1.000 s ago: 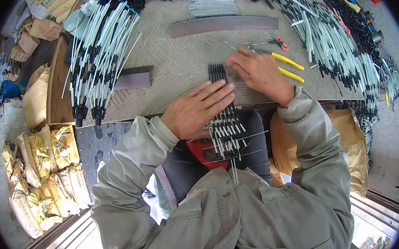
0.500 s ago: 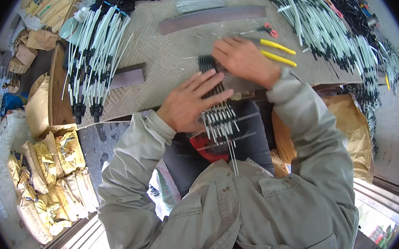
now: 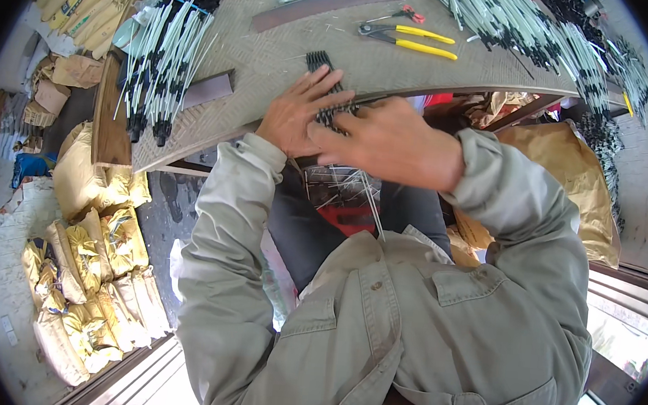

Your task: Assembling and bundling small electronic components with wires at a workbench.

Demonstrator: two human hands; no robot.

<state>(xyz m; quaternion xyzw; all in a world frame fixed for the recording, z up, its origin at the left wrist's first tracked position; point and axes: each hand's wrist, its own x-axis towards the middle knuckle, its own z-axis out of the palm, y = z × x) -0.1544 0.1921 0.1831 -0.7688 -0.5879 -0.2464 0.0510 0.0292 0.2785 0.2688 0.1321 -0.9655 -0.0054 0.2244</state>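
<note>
Head view: a row of black-tipped white rods is pressed flat at the bench near edge under the left hand and right hand, side by side; yellow-handled pliers lie beyond.

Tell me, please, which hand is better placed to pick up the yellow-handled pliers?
Probably the right hand: the yellow-handled pliers lie beyond it on the bench, on its side. The left hand rests on the black-tipped rods.

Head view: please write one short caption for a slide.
Both hands, left hand and right hand, press a row of black-tipped white rods at the edge of the workbench.
</note>
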